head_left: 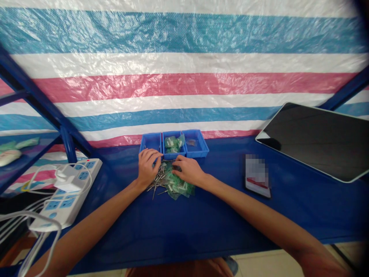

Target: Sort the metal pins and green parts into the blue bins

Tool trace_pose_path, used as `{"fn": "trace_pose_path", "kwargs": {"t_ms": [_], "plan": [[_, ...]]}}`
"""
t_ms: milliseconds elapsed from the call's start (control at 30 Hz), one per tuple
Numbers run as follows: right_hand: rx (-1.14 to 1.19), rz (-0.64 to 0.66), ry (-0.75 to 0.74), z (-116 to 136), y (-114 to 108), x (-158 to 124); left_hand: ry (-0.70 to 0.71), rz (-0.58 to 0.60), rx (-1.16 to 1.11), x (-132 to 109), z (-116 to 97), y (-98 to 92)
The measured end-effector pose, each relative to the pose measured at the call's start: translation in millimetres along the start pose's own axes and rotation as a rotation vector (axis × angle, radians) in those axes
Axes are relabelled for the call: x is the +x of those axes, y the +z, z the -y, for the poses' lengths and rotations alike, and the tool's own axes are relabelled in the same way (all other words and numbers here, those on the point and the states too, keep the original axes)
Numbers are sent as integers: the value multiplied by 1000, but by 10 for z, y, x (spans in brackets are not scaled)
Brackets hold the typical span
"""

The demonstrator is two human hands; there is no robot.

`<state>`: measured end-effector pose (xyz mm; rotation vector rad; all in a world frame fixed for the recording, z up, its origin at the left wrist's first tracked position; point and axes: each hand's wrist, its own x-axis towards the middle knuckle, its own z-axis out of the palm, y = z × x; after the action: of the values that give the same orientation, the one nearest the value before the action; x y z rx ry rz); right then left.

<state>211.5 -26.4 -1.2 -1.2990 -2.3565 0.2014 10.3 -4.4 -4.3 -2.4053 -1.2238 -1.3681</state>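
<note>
My left hand (147, 166) rests on a pile of thin metal pins (158, 181) on the blue table, its fingers curled down into the pile. My right hand (188, 170) lies beside it on several small green plastic bags (180, 187), fingers bent and pinched at the pile's top. What either hand's fingertips hold is hidden. Just behind both hands stands a row of blue bins (174, 144); the middle one holds more green bags (173, 143).
A white power strip (67, 192) with plugs and cables lies at the left edge. A phone (257, 176) lies to the right of my hands, and a large dark tablet (318, 139) leans at far right. A striped tarp (184, 69) hangs behind.
</note>
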Motion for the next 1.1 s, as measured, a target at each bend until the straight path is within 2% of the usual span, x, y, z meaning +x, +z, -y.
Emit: {"fn": "trace_pose_path", "kwargs": {"t_ms": [233,333,400,533,633,800,1100], "plan": [[22,-14,-22,-28,24,8,38,37,-58,-23,16,2],[25,-57,-3,-20,21,14,41,47,-81,-35,25,15],[82,-144,44,-7,18,18,43,49,-93,-36,24,16],[344,-401,131,40,19,8,49,52,-105,-23,11,-5],[491,-495,129,89,36,-26,81,90,-122,-18,12,-14],[565,-529,85,136,81,-86,139,160,-157,-41,49,8],[619,-562,76,123,129,-86,203,141,-270,-44,38,11]]}}
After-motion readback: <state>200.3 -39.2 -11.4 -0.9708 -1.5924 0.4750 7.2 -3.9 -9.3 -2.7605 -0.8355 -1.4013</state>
